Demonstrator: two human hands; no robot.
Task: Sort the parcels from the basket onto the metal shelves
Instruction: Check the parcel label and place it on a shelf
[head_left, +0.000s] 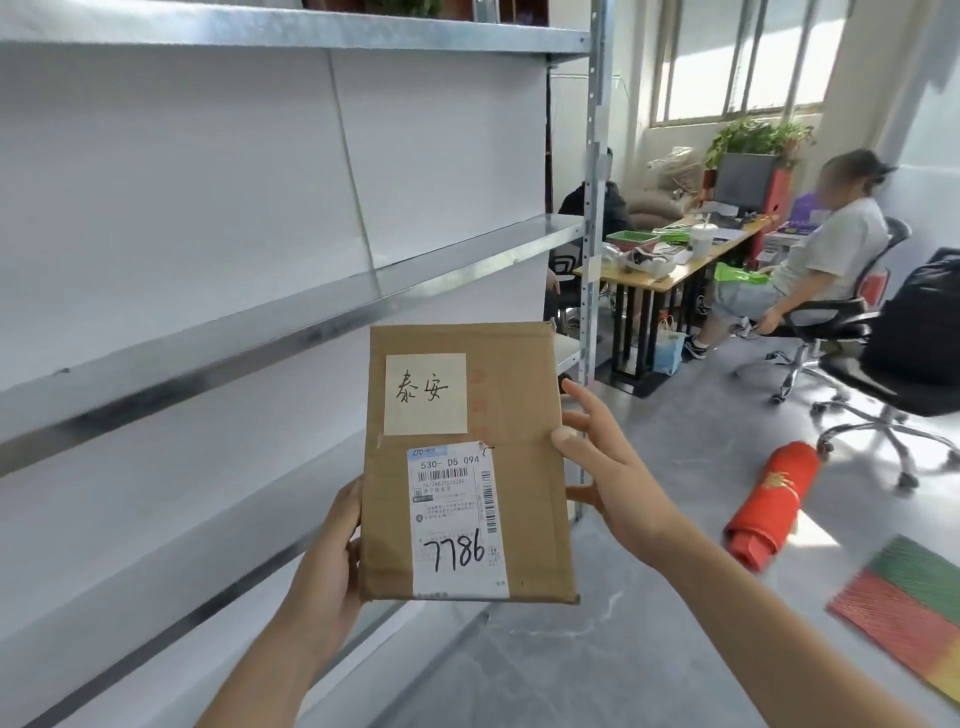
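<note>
A bright workroom with a grey floor and windows at the far right wall forms the setting; a person sits in an office chair at a cluttered desk well behind. The largest thing by far is the run of metal shelves filling the left half of the view, their galvanised boards bare against white back panels, with a perforated upright at the near end. On the floor to the right lie a rolled red bundle and the corner of a red, yellow and green mat.

In the middle, held up just in front of the shelves, is the parcel: a flat brown cardboard box, tilted face-up toward the camera. It carries a cream note with handwritten characters and below it a white shipping label marked 7786.

The left hand grips the lower left edge, fingers behind the box and out of sight, so only the palm side shows. The right hand holds the right edge, thumb pressed on the front face, fingers spread loosely past the edge.

The box looks stiff, thin and light, judging by how easily it is held at the edges. Its cardboard and tape should give fair friction; the glossy label less so. Holding the two long edges, as now, seems the steady way to slide it flat onto a shelf board.
</note>
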